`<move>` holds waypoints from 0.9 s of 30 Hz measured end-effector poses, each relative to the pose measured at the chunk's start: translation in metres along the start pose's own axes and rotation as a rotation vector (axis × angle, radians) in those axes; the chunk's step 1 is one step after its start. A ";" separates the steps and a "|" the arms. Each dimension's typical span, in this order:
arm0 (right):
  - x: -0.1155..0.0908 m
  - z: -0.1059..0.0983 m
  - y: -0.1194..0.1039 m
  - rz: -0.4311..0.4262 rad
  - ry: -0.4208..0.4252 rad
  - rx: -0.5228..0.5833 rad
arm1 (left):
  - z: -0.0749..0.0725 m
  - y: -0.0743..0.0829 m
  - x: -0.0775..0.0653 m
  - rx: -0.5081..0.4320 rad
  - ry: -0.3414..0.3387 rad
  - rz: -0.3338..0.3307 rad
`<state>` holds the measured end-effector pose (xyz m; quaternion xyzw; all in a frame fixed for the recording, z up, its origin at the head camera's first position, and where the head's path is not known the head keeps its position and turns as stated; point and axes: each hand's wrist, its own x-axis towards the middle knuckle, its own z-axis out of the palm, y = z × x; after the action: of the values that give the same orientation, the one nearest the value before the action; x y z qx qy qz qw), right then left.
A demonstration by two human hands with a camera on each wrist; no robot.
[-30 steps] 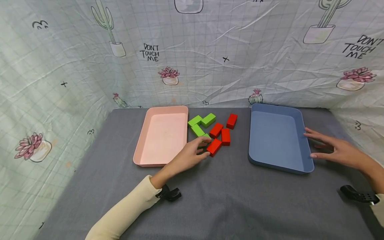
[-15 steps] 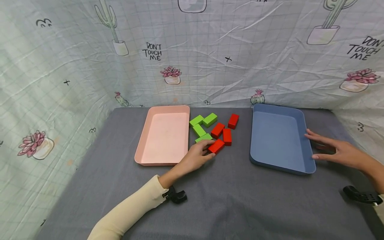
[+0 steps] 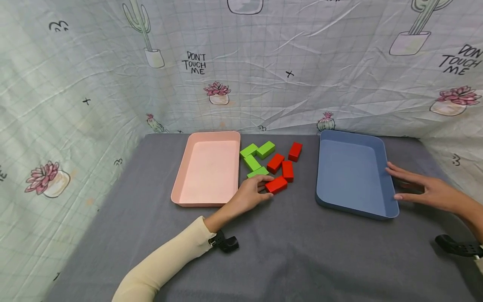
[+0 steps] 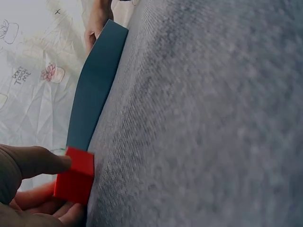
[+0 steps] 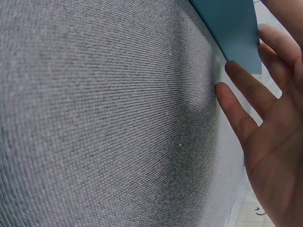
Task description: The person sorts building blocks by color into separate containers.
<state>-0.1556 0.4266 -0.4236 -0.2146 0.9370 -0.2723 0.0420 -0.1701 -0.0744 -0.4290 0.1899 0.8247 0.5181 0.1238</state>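
Observation:
In the head view my left hand has its thumb and fingers at the near red block, the closest of several red blocks. The left wrist view shows this red block pinched between thumb and fingers, low over the grey cloth. Beside it lies a green block, partly behind the fingers. My right hand is at the right side of the blue tray, fingers spread and fingertips right at the rim. In the right wrist view its loosely extended fingers hold nothing.
Left of the blocks stands a pink tray. More green blocks and red blocks lie grouped between the two trays. A patterned cloth hangs behind the grey table.
My left hand has slid a little right along the near red block, which has turned slightly and shifted right. More of the green block beside it shows. The right hand stays by the blue tray.

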 end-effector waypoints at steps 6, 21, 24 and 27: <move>0.001 0.000 -0.001 0.015 -0.007 0.006 | -0.003 -0.003 0.001 0.026 -0.043 0.055; 0.002 -0.002 0.000 0.022 -0.033 0.019 | 0.001 -0.003 0.004 0.034 -0.103 0.043; 0.002 -0.003 0.000 0.033 -0.032 0.012 | 0.003 -0.004 0.006 0.057 -0.104 0.070; 0.001 -0.003 0.000 0.050 -0.036 0.012 | 0.004 -0.005 0.008 0.077 -0.117 0.103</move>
<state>-0.1567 0.4274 -0.4209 -0.1957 0.9395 -0.2730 0.0668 -0.1770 -0.0696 -0.4347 0.2667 0.8246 0.4795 0.1378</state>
